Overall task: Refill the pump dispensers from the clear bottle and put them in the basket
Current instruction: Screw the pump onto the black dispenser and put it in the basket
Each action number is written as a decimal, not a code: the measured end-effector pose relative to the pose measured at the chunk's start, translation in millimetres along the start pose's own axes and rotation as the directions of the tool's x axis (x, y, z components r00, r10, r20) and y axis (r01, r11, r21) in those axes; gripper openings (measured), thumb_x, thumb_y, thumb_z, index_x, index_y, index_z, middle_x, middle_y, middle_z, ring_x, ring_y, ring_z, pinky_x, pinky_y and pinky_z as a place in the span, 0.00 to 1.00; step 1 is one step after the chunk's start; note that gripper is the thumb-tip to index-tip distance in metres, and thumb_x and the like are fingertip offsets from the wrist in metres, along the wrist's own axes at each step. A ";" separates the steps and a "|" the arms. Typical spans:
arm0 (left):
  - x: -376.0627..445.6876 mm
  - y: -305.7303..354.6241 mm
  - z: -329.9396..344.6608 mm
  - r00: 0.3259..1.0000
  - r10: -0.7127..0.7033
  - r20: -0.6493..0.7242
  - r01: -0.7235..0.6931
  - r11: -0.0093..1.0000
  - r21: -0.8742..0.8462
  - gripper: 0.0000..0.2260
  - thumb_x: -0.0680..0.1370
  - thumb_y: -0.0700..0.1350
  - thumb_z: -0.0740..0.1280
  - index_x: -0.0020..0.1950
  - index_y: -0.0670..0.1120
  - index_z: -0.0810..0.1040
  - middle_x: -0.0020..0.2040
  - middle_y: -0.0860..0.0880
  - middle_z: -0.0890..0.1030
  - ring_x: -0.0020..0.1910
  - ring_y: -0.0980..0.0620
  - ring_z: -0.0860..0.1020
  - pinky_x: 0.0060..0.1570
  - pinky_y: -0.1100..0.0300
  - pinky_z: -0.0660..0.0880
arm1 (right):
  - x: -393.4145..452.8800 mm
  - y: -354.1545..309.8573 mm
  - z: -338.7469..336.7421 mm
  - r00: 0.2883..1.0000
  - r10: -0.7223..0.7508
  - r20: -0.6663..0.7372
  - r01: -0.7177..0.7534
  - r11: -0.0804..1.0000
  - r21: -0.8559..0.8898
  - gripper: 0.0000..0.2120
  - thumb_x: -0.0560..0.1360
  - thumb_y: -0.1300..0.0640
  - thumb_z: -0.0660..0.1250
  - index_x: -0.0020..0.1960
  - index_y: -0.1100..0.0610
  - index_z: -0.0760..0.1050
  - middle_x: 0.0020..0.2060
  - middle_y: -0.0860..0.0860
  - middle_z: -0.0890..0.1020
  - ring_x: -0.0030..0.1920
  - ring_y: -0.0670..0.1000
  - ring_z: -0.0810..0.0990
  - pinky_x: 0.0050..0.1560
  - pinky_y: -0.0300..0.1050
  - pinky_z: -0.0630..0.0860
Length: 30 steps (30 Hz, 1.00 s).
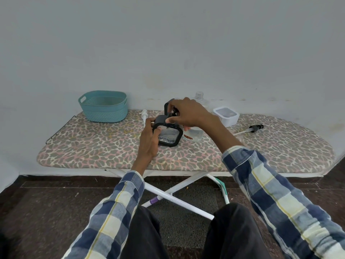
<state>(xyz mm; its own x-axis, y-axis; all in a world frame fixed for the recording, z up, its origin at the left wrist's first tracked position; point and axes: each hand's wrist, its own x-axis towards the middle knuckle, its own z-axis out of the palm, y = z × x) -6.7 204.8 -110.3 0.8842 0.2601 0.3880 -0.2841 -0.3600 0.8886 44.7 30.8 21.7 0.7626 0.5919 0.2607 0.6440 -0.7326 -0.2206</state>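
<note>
I hold a square clear dispenser with a black frame (169, 137) tilted above the ironing board (93, 146). My left hand (148, 139) grips its left side. My right hand (190, 113) is closed on the black pump top (169, 107) at its upper end. A clear bottle with an open threaded neck (199, 95) stands behind my right hand, mostly hidden. Clear plastic with a red label (194, 134) shows under my right wrist; I cannot tell whether it belongs to that bottle. The teal basket (104, 107) stands at the back left and looks empty.
A white pump head (144, 114) lies right of the basket. A black pump with its tube (255, 127) lies on the board's right part. A white square lidded container (226, 115) sits at the back right. The wall runs close behind the board.
</note>
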 end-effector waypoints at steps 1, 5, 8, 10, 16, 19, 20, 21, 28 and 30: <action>-0.4 0.1 0.2 1.000 -0.001 -0.007 0.001 1.000 0.003 0.12 0.82 0.51 0.60 0.66 0.54 0.71 0.56 0.48 0.84 0.51 0.46 0.83 0.52 0.41 0.80 | -0.8 0.2 1.2 1.000 0.008 -0.029 -0.007 1.000 0.019 0.19 0.76 0.41 0.76 0.58 0.52 0.78 0.46 0.47 0.81 0.46 0.51 0.79 0.40 0.44 0.71; 1.7 -4.7 -0.3 0.999 -0.030 -0.035 0.029 0.999 -0.023 0.13 0.81 0.54 0.59 0.64 0.53 0.72 0.52 0.45 0.84 0.48 0.40 0.82 0.49 0.34 0.79 | -6.5 2.6 14.7 0.978 0.161 -0.134 -0.127 0.964 0.232 0.20 0.73 0.43 0.79 0.58 0.51 0.78 0.50 0.50 0.85 0.49 0.53 0.83 0.49 0.49 0.80; 0.6 -1.3 -1.0 0.997 -0.037 -0.063 0.033 0.998 -0.049 0.16 0.81 0.52 0.59 0.66 0.49 0.72 0.54 0.45 0.84 0.49 0.43 0.81 0.47 0.44 0.77 | -11.5 0.4 34.7 0.969 0.221 -0.112 -0.132 0.845 0.519 0.18 0.77 0.52 0.78 0.62 0.55 0.77 0.45 0.50 0.85 0.36 0.54 0.86 0.39 0.50 0.84; -0.4 1.0 -1.4 0.995 -0.044 -0.084 0.038 0.996 -0.080 0.17 0.81 0.52 0.60 0.67 0.47 0.71 0.54 0.45 0.84 0.49 0.44 0.82 0.48 0.48 0.77 | -14.2 -2.0 46.5 0.965 0.226 -0.136 -0.092 0.773 0.628 0.16 0.79 0.56 0.76 0.65 0.58 0.78 0.44 0.46 0.83 0.34 0.46 0.84 0.36 0.43 0.82; 0.2 2.5 -1.4 0.993 -0.052 -0.109 0.043 0.995 -0.087 0.15 0.84 0.56 0.61 0.66 0.49 0.72 0.54 0.47 0.83 0.52 0.44 0.83 0.55 0.37 0.79 | -2.4 -5.9 65.6 0.947 0.259 -0.190 -0.073 0.751 0.657 0.17 0.81 0.54 0.73 0.68 0.59 0.81 0.62 0.52 0.83 0.42 0.39 0.75 0.40 0.39 0.78; 0.2 2.7 -0.7 0.991 -0.040 -0.126 0.030 0.996 -0.081 0.14 0.85 0.56 0.61 0.65 0.49 0.72 0.52 0.49 0.83 0.51 0.46 0.82 0.55 0.38 0.78 | 0.6 -6.8 69.3 0.947 0.276 -0.165 -0.101 0.742 0.663 0.17 0.80 0.54 0.75 0.66 0.58 0.83 0.64 0.52 0.85 0.55 0.46 0.82 0.60 0.46 0.77; 0.5 2.4 -0.9 0.991 -0.039 -0.126 0.029 0.996 -0.083 0.13 0.85 0.57 0.61 0.64 0.50 0.72 0.52 0.48 0.83 0.50 0.45 0.82 0.54 0.36 0.78 | 0.5 -6.9 70.8 0.942 0.291 -0.168 -0.103 0.726 0.680 0.16 0.79 0.53 0.76 0.65 0.58 0.83 0.62 0.50 0.86 0.58 0.47 0.83 0.62 0.46 0.77; 0.9 2.5 -1.1 0.991 -0.040 -0.125 0.030 0.996 -0.087 0.14 0.85 0.58 0.61 0.64 0.51 0.72 0.53 0.47 0.83 0.51 0.44 0.83 0.54 0.35 0.78 | 0.7 -6.3 73.5 0.935 0.307 -0.178 -0.103 0.715 0.692 0.16 0.77 0.51 0.78 0.62 0.56 0.84 0.58 0.48 0.86 0.57 0.46 0.84 0.60 0.44 0.78; 0.7 4.5 -0.4 0.986 -0.074 -0.152 0.059 0.993 -0.102 0.20 0.83 0.64 0.61 0.60 0.48 0.74 0.48 0.47 0.82 0.44 0.46 0.79 0.51 0.36 0.76 | -7.3 -20.7 81.9 0.892 0.340 -0.297 -0.112 0.804 0.585 0.16 0.77 0.41 0.75 0.59 0.49 0.80 0.48 0.40 0.78 0.49 0.42 0.79 0.45 0.36 0.72; 0.8 3.7 -0.2 0.985 -0.088 -0.150 0.071 0.991 -0.115 0.20 0.83 0.64 0.61 0.61 0.49 0.74 0.49 0.48 0.82 0.46 0.46 0.80 0.53 0.35 0.76 | -9.5 -19.3 80.2 0.913 0.309 -0.266 -0.105 0.808 0.580 0.17 0.80 0.43 0.72 0.65 0.50 0.81 0.53 0.43 0.79 0.53 0.43 0.78 0.53 0.40 0.75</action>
<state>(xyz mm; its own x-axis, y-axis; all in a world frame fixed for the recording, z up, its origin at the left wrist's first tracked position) -7.1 203.8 -106.6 0.8403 0.4220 0.3402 -0.2608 -0.2354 0.9363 29.8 66.3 -51.9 0.8793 0.2244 0.4201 0.4757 -0.4591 -0.7503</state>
